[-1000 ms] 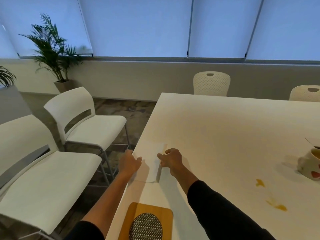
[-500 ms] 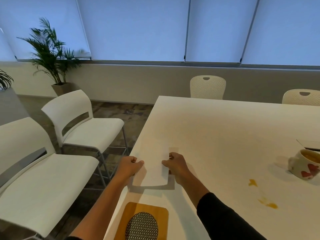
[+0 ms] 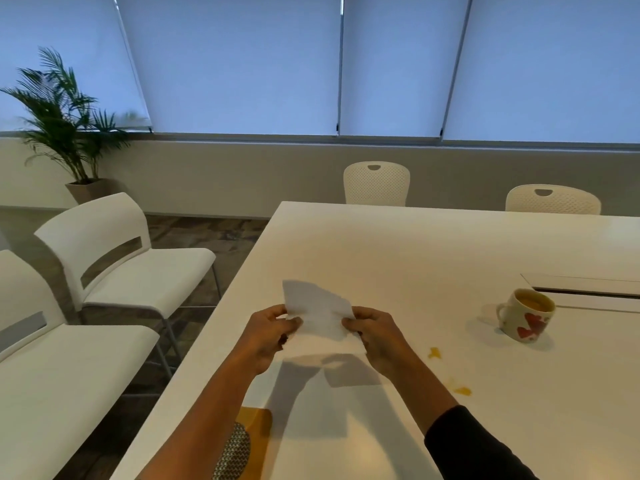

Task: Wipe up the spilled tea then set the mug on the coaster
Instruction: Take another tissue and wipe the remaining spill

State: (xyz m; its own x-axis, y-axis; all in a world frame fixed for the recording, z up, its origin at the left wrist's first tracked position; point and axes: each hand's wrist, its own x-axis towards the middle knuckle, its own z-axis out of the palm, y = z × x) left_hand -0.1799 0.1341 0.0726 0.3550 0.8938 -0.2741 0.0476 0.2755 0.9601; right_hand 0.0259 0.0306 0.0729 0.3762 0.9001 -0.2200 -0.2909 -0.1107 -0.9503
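A white paper napkin (image 3: 317, 311) hangs in the air above the white table (image 3: 398, 258). My left hand (image 3: 268, 332) pinches its left edge and my right hand (image 3: 377, 336) pinches its right edge. To the right of my right hand lie two small yellow-brown tea spills, one spill (image 3: 434, 353) nearer the mug and another spill (image 3: 462, 390) closer to me. A white mug (image 3: 526, 318) with red hearts, holding tea, stands upright at the right. The wooden coaster (image 3: 254, 441) with a woven round centre lies near the table's front left edge, partly hidden by my left forearm.
Two white chairs (image 3: 138, 271) stand left of the table, and two perforated chairs (image 3: 376, 183) stand at its far side. A recessed cable panel (image 3: 585, 289) lies behind the mug. A potted palm (image 3: 65, 126) is in the far left corner.
Both hands lifted the napkin off the table near its left edge and brought it up and to the right. The view shifted, so the mug and spills sit closer in.
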